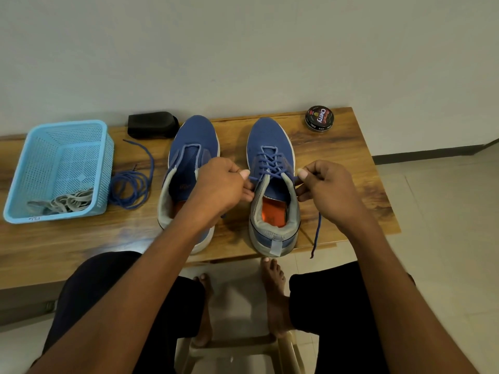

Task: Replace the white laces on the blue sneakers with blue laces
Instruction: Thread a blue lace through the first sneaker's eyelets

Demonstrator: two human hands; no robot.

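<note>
Our left hand (pixel 221 184) and right hand (pixel 328 187) each pinch an end of the blue lace (pixel 271 160) threaded through the right sneaker (pixel 272 184) on the wooden table (pixel 337 157). The left sneaker (pixel 189 163) stands unlaced beside it. A spare blue lace (pixel 132 184) lies coiled by the basket (pixel 59 168) holding white laces (pixel 64 202).

Bare table (pixel 337 157) lies right of the laced sneaker (pixel 272 184); unlaced sneaker (pixel 189 171) crowds its left.
</note>
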